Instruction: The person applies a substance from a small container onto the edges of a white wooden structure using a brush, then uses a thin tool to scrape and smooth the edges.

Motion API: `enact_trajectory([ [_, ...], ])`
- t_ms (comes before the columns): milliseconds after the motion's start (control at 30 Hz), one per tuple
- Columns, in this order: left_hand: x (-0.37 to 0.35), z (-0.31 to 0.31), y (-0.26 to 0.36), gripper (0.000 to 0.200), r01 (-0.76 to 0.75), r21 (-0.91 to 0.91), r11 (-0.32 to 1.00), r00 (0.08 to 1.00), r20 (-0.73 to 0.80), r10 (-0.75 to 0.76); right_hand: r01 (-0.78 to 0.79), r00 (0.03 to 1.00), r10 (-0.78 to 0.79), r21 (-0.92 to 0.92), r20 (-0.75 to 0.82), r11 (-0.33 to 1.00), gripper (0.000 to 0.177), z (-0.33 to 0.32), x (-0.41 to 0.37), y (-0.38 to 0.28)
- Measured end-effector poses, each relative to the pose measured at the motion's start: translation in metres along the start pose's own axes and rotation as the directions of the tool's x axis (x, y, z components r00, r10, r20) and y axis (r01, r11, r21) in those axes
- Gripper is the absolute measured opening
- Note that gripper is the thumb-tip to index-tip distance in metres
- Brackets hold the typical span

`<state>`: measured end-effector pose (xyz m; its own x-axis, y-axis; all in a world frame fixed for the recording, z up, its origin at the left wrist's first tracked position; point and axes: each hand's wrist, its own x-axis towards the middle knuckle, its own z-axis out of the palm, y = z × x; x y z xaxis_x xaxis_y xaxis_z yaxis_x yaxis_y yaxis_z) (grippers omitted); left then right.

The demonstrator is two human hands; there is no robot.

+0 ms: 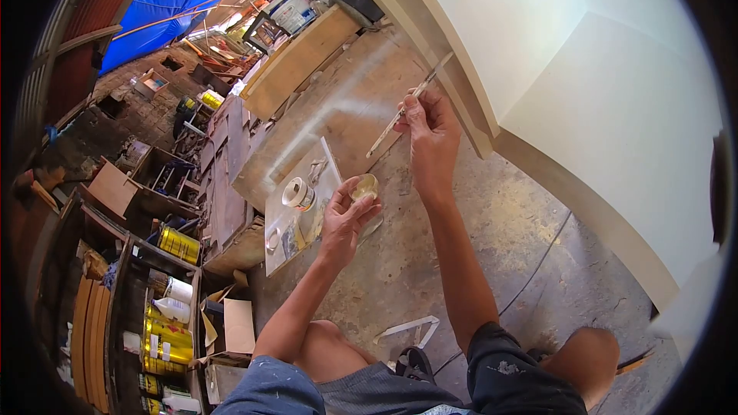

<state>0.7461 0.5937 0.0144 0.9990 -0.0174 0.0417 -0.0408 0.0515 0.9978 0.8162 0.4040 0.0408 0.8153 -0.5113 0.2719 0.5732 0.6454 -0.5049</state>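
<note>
The left hand is the nearer one, raised in front of the body on a bent elbow, its fingers curled round a small cup with the thumb pressed along the near side. The cup sits at the fingertips, its mouth turned upward, with something yellowish inside. Farther out and to its right, the right hand reaches forward on a straighter arm, closed in a pinch, thumb against fingers, about a thin stick (whether it is a brush is hard to tell). The stick slants through the grip: its lower end points down toward the cup, well apart from it, while its upper end overlaps the pale edge of a white panel; contact there cannot be made out. Just beyond the left hand, a white board lies low down, bearing an open tub. A dark cable runs over the concrete floor to the right. Off to the left stand yellow cans, and farthest back hangs a blue tarp.
</note>
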Motion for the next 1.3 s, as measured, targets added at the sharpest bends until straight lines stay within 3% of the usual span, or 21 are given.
enact_trajectory([
  [300, 0.004, -0.003, -0.003, 0.054, -0.026, 0.004, 1.000, 1.000, -0.010, 0.026, -0.055, 0.989, 0.077, -0.163, 0.127, 0.985, 0.015, -0.018, -0.027, 0.001],
  [433, 0.006, -0.002, -0.003, 0.052, -0.026, -0.040, 0.999, 0.999, -0.033, 0.025, -0.143, 0.949, 0.213, -0.283, 0.232, 0.948, 0.016, -0.026, -0.042, -0.004],
  [533, 0.007, -0.002, -0.006, 0.051, -0.019, -0.058, 0.998, 0.999, -0.041, 0.017, -0.226, 0.919, 0.274, -0.189, 0.282, 0.956, 0.017, -0.028, -0.052, -0.002],
  [733, 0.009, -0.008, -0.016, 0.053, 0.005, -0.051, 0.999, 0.999, -0.036, -0.007, -0.356, 0.752, 0.442, -0.263, 0.489, 0.897, 0.024, -0.036, -0.062, 0.002],
  [933, 0.007, -0.016, -0.025, 0.057, 0.004, -0.019, 1.000, 1.000, -0.011, -0.005, -0.514, 0.681, 0.536, -0.195, 0.500, 0.835, 0.023, -0.026, -0.071, -0.022],
  [1133, 0.003, -0.009, -0.024, 0.067, -0.004, -0.010, 1.000, 1.000, 0.004, 0.004, -0.105, 0.879, 0.230, -0.302, 0.417, 0.947, 0.025, -0.039, -0.068, -0.010],
  [1167, 0.003, -0.008, -0.024, 0.070, -0.013, -0.012, 1.000, 1.000, 0.012, 0.013, -0.106, 0.914, 0.221, -0.327, 0.340, 0.939, 0.024, -0.035, -0.068, -0.014],
  [1300, -0.002, -0.003, -0.021, 0.067, -0.025, 0.054, 0.998, 0.998, 0.067, 0.022, -0.040, 0.934, 0.171, -0.382, 0.314, 0.923, 0.023, -0.034, -0.066, -0.025],
])
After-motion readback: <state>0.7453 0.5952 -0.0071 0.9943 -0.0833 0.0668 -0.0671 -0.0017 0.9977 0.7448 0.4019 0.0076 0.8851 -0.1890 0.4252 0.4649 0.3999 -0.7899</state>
